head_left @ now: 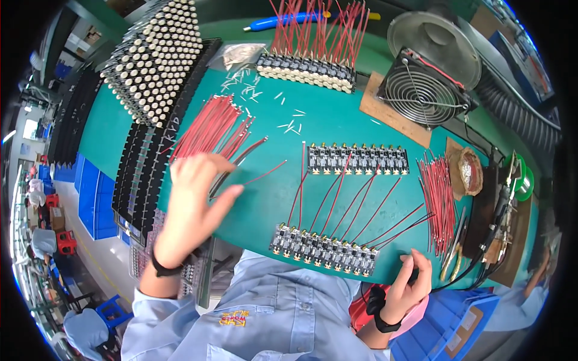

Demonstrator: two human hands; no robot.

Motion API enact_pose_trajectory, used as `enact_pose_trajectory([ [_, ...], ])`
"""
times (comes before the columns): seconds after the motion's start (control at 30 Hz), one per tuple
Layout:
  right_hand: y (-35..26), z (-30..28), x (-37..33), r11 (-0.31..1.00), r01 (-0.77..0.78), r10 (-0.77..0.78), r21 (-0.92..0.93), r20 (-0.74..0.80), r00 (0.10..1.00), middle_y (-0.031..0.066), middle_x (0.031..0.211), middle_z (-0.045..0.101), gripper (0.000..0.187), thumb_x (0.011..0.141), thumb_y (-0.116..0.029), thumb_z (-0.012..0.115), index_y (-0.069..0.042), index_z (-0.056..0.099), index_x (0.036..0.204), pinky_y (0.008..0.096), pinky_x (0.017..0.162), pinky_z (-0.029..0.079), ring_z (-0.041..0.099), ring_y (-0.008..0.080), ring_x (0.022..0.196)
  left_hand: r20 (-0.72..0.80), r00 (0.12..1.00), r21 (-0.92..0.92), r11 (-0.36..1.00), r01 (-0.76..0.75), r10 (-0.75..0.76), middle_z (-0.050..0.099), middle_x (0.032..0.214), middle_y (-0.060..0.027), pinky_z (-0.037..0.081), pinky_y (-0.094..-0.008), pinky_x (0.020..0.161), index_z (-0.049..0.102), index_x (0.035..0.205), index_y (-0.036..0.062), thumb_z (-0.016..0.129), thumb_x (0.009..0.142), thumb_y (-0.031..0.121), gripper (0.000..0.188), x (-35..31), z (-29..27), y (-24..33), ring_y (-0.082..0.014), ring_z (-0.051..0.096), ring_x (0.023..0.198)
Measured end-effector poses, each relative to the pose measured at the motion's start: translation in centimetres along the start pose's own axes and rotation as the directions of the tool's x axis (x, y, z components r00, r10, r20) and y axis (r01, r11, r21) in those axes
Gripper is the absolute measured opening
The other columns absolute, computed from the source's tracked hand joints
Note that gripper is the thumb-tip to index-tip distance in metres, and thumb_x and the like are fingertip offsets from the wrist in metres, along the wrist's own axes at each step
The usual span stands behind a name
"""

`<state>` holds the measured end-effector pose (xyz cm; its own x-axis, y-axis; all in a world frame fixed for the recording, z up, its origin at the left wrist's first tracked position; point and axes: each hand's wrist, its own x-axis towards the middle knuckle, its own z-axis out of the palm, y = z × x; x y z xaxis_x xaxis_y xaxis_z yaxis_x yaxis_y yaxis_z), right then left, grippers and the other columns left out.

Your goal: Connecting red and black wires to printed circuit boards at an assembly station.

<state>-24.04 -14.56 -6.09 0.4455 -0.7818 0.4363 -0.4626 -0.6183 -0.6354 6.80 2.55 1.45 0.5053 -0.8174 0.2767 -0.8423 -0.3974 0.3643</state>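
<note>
Matt green table mat point(337, 120), glossy red plastic-coated wires point(208, 126), metal fan grille point(418, 93)

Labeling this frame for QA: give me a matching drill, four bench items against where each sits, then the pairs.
Things:
1. fan
2. left hand
3. right hand
4. solder spool

Places:
A. on the loose red wires at the mat's left
B. far right, beside the iron stand
C. at the mat's near edge, right of the near board row
D. top right, on a brown board

Pairs: 1-D, 2-A, 3-C, 4-B
</note>
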Motion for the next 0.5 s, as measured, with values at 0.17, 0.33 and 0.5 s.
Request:
enact_pose_trajectory([
  [0.17, -1.1, 0.1, 0.0, 0.995, -0.015, 0.013, 0.094, 0.029, 1.0, 0.0105, 0.074, 0.064, 0.012, 0.084, 0.002, 0.059, 0.003, 0.063, 0.095, 0.0322, 0.061, 0.044, 0.056, 0.0219, 0.064, 0.047, 0.998, -0.046, 0.998, -0.042, 0.044, 0.063, 0.087, -0.0119, 0.046, -0.0388, 0.074, 0.063, 0.094, 0.0045, 0.065, 0.085, 0.016, 0.015, 5.4, -3.0, -5.0, -0.0294, 0.061, 0.082],
  [0.33, -1.3, 0.3, 0.3, 0.989, 0.007, -0.01, 0.145, 0.018, 1.0, 0.0105, 0.074, 0.063, 0.013, 0.084, 0.002, 0.059, 0.003, 0.063, 0.096, 0.032, 0.061, 0.044, 0.057, 0.0221, 0.065, 0.128, 0.991, 0.277, 0.961, 0.006, -0.043, 0.068, 0.085, -0.0179, 0.052, -0.0438, 0.071, 0.068, 0.086, 0.0021, 0.059, 0.085, 0.015, 0.016, 12.6, -1.6, -9.0, -0.0333, 0.068, 0.077],
  [0.5, -0.6, 0.4, 0.2, 0.993, 0.001, 0.001, 0.114, -0.012, 1.0, 0.0112, 0.077, 0.062, 0.011, 0.088, 0.001, 0.056, 0.005, 0.06, 0.098, 0.0278, 0.061, 0.045, 0.058, 0.0182, 0.067, 0.079, 0.99, 0.558, 0.828, 0.05, -0.114, 0.067, 0.079, -0.019, 0.054, -0.0449, 0.068, 0.069, 0.084, 0.0028, 0.058, 0.083, 0.014, 0.015, 16.7, 2.6, -11.5, -0.035, 0.068, 0.075],
])
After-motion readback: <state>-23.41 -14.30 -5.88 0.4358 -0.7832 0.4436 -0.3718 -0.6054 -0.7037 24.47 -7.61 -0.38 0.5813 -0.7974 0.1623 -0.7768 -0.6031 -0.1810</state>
